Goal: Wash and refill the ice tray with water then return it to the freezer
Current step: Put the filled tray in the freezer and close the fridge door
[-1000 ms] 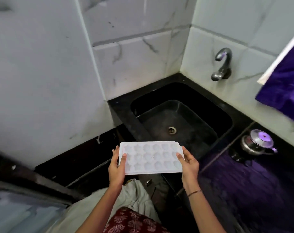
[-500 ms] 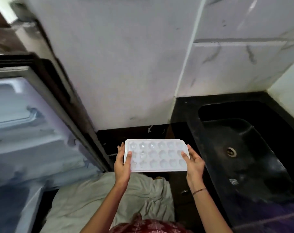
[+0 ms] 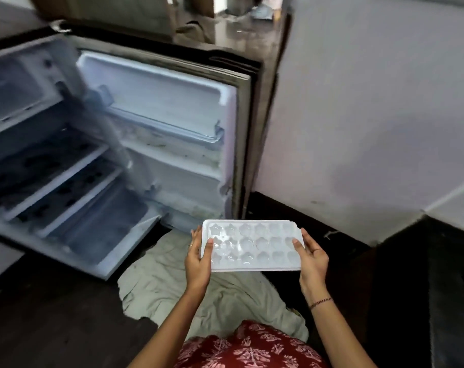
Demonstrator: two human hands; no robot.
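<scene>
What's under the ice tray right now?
A crumpled pale cloth on the dark floor lies below the ice tray. Left hand and right hand grip its ends; fingers underneath are hidden.

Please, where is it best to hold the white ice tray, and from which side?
Grip the ice tray by its two short ends, one from each side, as the left hand and right hand do: thumbs on top, fingers underneath. It is long, shallow, with open cups facing up, so this should keep it level.

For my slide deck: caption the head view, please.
Left hand and right hand hold a white plastic ice tray before an open dark fridge.
</scene>
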